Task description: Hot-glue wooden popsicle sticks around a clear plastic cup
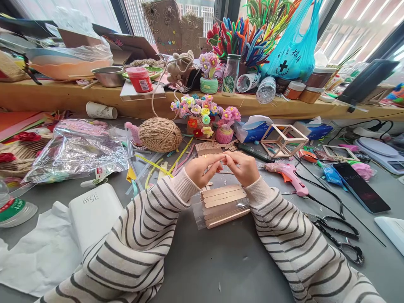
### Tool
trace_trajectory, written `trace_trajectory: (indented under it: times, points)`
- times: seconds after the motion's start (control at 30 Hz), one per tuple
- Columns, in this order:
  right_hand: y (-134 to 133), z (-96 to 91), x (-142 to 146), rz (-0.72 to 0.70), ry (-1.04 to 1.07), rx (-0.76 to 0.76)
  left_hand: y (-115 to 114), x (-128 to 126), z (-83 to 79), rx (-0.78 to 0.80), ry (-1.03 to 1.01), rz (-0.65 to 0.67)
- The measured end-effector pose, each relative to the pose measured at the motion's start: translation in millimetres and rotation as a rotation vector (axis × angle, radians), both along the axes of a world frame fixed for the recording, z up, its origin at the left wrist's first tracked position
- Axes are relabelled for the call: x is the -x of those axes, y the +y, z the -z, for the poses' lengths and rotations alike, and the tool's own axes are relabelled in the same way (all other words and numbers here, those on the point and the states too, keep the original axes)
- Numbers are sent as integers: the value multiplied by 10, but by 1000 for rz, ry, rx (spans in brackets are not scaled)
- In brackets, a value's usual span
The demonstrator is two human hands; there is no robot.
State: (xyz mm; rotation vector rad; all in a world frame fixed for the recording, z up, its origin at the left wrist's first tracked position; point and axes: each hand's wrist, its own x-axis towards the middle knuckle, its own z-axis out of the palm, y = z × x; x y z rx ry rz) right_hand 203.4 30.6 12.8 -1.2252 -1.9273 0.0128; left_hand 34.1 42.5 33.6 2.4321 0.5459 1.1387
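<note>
My left hand (205,169) and my right hand (242,167) meet at the fingertips above the table, fingers closed in a pinch. Whatever is between them, if anything, is too small to make out. Just below my hands lies a row of wooden craft sticks (223,198) side by side, with clear plastic film (198,212) showing around and across it. Behind my hands is a pile of loose craft sticks (208,148). To the right of my right hand a pink hot glue gun (292,177) rests on its side, and an open cube frame of sticks (284,141) stands farther back.
Black-handled scissors (339,235) and a phone (361,187) lie to the right. A white power bank (94,214) and crumpled white paper (38,252) are at the left. Behind stand a twine ball (160,134) and yarn flowers (198,110); a cluttered ledge (132,105) runs along the back.
</note>
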Motion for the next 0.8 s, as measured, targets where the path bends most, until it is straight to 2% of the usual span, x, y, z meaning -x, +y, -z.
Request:
trace_trajectory:
  times: [0.17,0.4,0.5,0.67,0.8]
  points:
    - [-16,-6,-1,55,-15,-9,5,4,40,-37,50,27]
    - [-9,23,11,114,-18,-38,-3,-10,48,44,59,36]
    - [-18,0,9,95,33,-18,-2,-22,27,149,23,35]
    - [-32,-47,14,41,131,-14,34,-32,44,443,-97,-13]
    - [-36,-63,34,-10,136,-23,47,-26,63,461,8,-108]
